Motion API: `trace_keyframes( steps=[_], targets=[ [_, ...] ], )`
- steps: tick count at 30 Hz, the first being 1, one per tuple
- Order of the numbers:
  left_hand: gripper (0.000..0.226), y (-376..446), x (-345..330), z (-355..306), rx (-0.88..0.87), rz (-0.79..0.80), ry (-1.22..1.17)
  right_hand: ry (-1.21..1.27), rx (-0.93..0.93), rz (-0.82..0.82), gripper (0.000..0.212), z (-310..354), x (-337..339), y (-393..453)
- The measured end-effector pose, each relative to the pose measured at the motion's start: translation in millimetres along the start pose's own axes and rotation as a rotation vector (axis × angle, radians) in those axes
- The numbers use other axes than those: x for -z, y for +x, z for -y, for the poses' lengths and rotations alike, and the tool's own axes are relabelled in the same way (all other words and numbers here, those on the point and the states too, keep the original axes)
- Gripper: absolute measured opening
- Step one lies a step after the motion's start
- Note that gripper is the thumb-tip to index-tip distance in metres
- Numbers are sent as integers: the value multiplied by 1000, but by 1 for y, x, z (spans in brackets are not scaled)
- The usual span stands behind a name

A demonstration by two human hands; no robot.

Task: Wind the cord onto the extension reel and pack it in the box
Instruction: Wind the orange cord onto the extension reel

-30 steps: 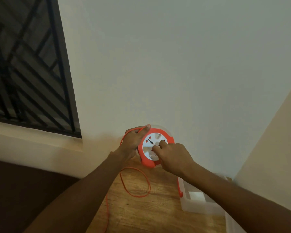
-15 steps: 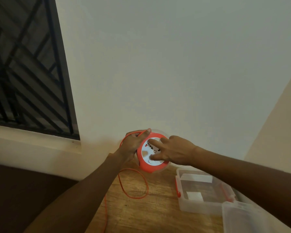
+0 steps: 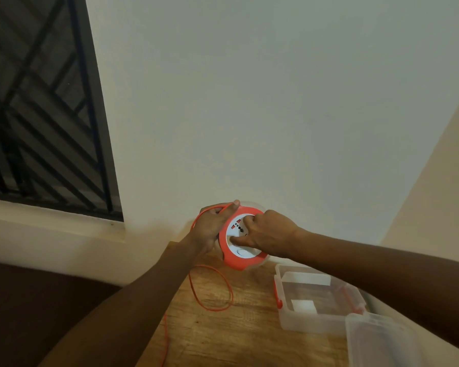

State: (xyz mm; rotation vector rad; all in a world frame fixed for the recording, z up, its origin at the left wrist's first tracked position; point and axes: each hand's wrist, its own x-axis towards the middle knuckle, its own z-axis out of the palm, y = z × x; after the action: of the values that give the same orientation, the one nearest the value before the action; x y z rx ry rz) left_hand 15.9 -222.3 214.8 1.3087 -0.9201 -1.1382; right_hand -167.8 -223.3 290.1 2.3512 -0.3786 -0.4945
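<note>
I hold an orange extension reel (image 3: 237, 262) with a white socket face above the far end of a wooden table (image 3: 239, 335). My left hand (image 3: 212, 229) grips its left rim, thumb over the top edge. My right hand (image 3: 268, 231) lies on the white face with its fingers bent onto it. A thin orange cord (image 3: 217, 290) hangs from the reel's left side, loops on the table and trails toward the near edge. A clear plastic box (image 3: 284, 313) with orange latches stands open to the right, below my right forearm.
The clear lid (image 3: 376, 340) lies at the box's near right corner. A pale wall rises just behind the reel. A dark barred window (image 3: 37, 115) is at the left, and a second wall closes in on the right.
My right hand has turned on the reel's face, its wrist swinging to the right, and the face has rotated. The camera view has shifted, so more of the box and lid shows.
</note>
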Motion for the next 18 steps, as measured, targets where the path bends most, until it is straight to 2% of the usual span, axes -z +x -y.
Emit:
trace_keyframes(
  steps=[8,15,18],
  targets=[
    [59,-5,-5,0,18,-41,-15,-83,-44,57,72,12,6,11],
    [67,-10,-11,6,9,-34,-23,35,-49,70,58,11,8,11],
    [53,-10,-13,7,18,-50,-16,24,-41,68,65,12,4,9]
  ],
)
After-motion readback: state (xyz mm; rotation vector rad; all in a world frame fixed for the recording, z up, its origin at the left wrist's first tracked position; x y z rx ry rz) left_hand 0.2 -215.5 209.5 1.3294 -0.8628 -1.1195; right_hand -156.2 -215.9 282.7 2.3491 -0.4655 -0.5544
